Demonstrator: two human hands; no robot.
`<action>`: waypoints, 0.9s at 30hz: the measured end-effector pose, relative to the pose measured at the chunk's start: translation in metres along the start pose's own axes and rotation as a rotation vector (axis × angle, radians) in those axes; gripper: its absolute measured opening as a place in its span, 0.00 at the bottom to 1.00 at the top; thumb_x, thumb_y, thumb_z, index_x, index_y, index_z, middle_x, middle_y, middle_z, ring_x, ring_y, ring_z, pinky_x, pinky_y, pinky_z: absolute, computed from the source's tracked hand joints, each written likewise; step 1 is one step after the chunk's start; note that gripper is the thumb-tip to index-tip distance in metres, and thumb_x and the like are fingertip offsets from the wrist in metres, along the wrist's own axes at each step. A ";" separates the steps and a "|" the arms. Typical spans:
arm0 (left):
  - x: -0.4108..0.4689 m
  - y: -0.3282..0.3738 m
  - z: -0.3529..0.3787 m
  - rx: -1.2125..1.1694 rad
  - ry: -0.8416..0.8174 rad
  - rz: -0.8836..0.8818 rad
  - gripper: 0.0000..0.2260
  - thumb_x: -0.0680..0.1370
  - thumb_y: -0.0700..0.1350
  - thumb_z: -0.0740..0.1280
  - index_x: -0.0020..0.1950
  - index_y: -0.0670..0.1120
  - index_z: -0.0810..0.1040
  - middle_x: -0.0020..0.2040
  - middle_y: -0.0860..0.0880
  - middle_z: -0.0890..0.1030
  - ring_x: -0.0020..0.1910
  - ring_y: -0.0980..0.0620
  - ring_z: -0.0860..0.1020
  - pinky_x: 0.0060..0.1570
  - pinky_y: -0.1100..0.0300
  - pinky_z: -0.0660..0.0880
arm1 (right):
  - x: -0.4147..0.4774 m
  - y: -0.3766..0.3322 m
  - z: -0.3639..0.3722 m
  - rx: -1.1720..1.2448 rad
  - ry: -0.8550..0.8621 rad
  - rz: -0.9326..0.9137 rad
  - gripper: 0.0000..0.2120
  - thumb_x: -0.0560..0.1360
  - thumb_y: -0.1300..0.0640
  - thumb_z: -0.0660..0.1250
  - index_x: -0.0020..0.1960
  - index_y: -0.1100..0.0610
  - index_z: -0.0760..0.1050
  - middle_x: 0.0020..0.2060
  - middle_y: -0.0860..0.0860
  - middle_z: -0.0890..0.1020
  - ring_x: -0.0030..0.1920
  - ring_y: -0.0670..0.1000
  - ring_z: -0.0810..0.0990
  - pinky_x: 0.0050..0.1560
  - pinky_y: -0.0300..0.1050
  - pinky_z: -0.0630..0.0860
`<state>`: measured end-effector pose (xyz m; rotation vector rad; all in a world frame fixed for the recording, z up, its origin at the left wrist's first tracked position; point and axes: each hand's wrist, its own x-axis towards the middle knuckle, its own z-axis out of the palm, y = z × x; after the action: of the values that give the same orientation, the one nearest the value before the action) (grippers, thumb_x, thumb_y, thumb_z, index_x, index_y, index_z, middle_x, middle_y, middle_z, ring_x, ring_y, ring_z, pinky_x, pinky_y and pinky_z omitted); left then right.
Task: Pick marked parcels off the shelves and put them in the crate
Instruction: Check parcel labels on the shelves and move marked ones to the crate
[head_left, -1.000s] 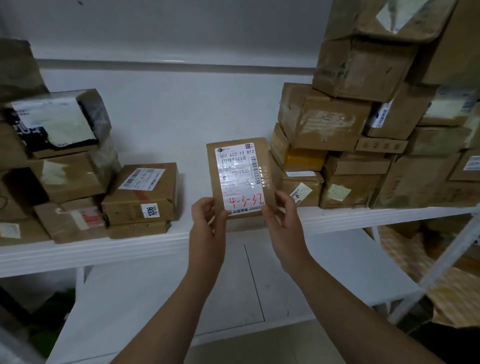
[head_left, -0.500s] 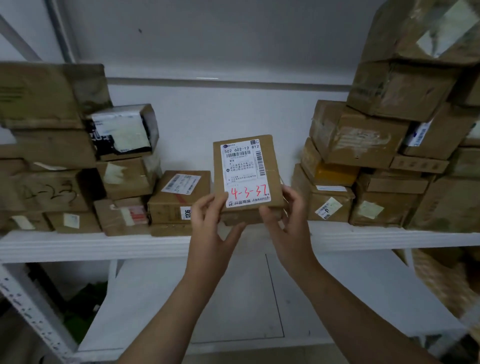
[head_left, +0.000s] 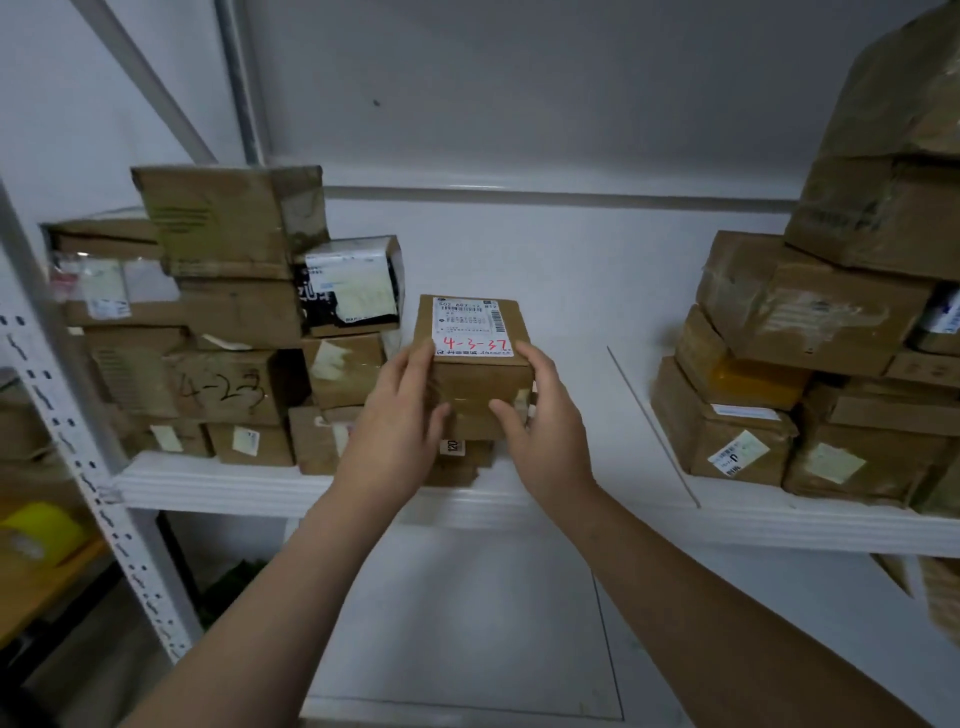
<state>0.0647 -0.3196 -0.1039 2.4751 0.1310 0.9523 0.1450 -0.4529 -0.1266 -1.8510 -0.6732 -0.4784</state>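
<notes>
Currently both grips are on one parcel (head_left: 475, 364), a small brown box with a white label (head_left: 471, 327) on top, hand-marked 4-3-37 in red. Left grip (head_left: 400, 421) wraps the left side, thumb across the front face. Right grip (head_left: 545, 415) clasps the right side, thumb likewise on the front. Neither is spread; both are closed round the box. Parcel sits over the shelf (head_left: 779, 525), in the gap between the left stack (head_left: 228, 312) and the right stack (head_left: 810, 322), directly above a low box (head_left: 460, 460) with a small tag. Whether it rests on that box or is held just clear of it cannot be told. Crate: not in view. Judgement on progress: one marked parcel is in hand, so the pick looks done or nearly done for this item; the carry and the drop into the crate remain. Another box (head_left: 223, 387) in the left stack bears 4-23 in dark pen, so further marked parcels may be waiting. How many have gone into the crate cannot be judged from this view.
</notes>
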 end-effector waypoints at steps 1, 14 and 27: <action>0.002 -0.004 -0.002 0.031 -0.023 0.003 0.29 0.78 0.42 0.65 0.76 0.47 0.56 0.74 0.45 0.60 0.71 0.46 0.64 0.65 0.54 0.64 | 0.003 -0.001 0.004 -0.051 -0.026 -0.004 0.29 0.76 0.60 0.67 0.73 0.47 0.61 0.64 0.50 0.74 0.57 0.46 0.75 0.57 0.43 0.73; 0.003 -0.032 -0.006 0.251 0.028 0.087 0.18 0.75 0.40 0.68 0.64 0.40 0.74 0.69 0.36 0.67 0.66 0.37 0.69 0.62 0.47 0.69 | 0.025 0.004 0.035 -0.231 -0.058 0.075 0.30 0.75 0.53 0.67 0.72 0.51 0.57 0.61 0.52 0.76 0.56 0.56 0.78 0.52 0.54 0.77; 0.025 0.004 -0.003 0.309 0.003 0.334 0.15 0.73 0.42 0.70 0.59 0.42 0.78 0.58 0.42 0.78 0.57 0.41 0.75 0.56 0.50 0.73 | 0.023 -0.011 -0.036 -0.459 -0.108 -0.056 0.30 0.77 0.50 0.65 0.75 0.49 0.56 0.69 0.48 0.66 0.65 0.50 0.69 0.55 0.47 0.71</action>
<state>0.0811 -0.3158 -0.0854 2.8394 -0.1522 1.1436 0.1545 -0.4786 -0.0916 -2.3065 -0.7319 -0.6110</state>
